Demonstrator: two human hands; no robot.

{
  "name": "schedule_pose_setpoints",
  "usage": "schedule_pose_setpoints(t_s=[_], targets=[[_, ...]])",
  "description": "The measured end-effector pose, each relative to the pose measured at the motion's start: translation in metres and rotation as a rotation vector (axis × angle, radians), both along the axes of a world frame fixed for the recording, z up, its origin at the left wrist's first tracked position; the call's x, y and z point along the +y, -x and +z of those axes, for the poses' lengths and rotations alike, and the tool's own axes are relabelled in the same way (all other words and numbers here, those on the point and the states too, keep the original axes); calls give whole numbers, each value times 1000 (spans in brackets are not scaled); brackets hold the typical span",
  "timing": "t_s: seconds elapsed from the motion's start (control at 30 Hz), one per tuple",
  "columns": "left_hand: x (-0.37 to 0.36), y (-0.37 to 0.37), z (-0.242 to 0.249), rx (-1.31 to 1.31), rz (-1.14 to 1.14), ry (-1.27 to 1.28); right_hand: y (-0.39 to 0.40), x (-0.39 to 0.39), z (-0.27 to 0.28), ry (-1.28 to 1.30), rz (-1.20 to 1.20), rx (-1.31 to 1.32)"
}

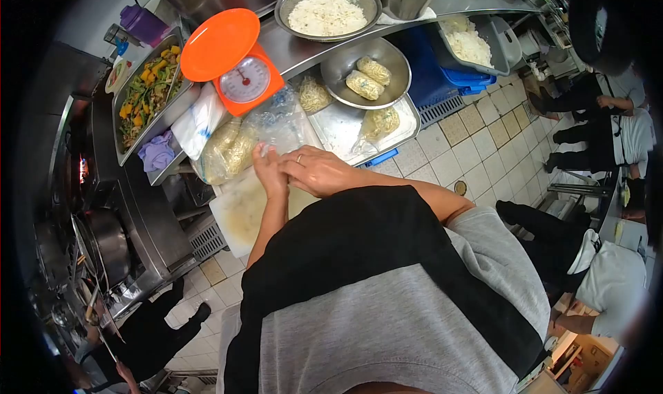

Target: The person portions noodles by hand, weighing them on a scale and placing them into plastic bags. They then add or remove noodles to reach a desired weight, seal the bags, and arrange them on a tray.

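My left hand and my right hand meet above the front of a white cutting board. A ring shows on a finger of my right hand. The fingers of both are bent together at the edge of a clear plastic bag; what they pinch is too small to make out. Beside my left hand lies a bag of pale shredded food. Behind it stands an orange scale. A metal bowl with two filled bags rests over a metal tray holding another filled bag.
A tray of mixed vegetables stands at the left, near a purple cloth. A colander of white food sits at the back, a grey tub beyond. Several people stand at the right; another person is at lower left.
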State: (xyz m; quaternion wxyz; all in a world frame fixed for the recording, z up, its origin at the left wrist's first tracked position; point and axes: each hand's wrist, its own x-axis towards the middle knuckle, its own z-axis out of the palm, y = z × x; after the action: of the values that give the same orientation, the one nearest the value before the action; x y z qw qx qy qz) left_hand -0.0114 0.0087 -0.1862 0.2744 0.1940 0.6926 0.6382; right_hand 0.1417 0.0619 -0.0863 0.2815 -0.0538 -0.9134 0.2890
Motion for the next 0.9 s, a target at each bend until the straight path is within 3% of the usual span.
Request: schedule_pose_setpoints(t_s=[0.03,0.13,0.17,0.23,0.27,0.33,0.37,0.43,0.47,0.57,0.63,0.7,0.77,0.87,0.9], targets=[[3,-5,-5,3,3,6,-5,6,-6,6,3,3],[17,-46,47,-278,17,34,-21,30,-21,361,-71,-472],[18,-47,44,-276,24,43,-25,37,-21,369,-63,-472],[20,-47,36,-36,-273,166,-38,54,-17,563,60,-584],[22,-44,43,-34,-257,175,-44,65,-9,643,124,-691],[27,-37,62,14,-694,141,-58,79,-21,722,195,-650],[27,-37,60,12,-681,149,-64,86,-26,802,240,-603],[28,-38,55,-230,-785,244,-69,109,-36,1106,232,-505],[30,-48,64,-346,-636,210,-72,122,-41,1168,175,-467],[25,-45,59,-404,-621,107,-77,172,-79,1123,-79,-276],[21,-48,62,-389,-560,139,-75,210,-110,1391,-352,-246],[13,-48,60,-371,-593,243,-69,235,-126,1656,-415,-176],[1,-46,50,-334,-598,276,-59,247,-160,1666,-421,-162],[-21,-47,39,-307,-536,297,-54,254,-206,600,-615,-562],[-28,-46,38,-308,-522,299,-49,251,-207,600,-601,-565]])
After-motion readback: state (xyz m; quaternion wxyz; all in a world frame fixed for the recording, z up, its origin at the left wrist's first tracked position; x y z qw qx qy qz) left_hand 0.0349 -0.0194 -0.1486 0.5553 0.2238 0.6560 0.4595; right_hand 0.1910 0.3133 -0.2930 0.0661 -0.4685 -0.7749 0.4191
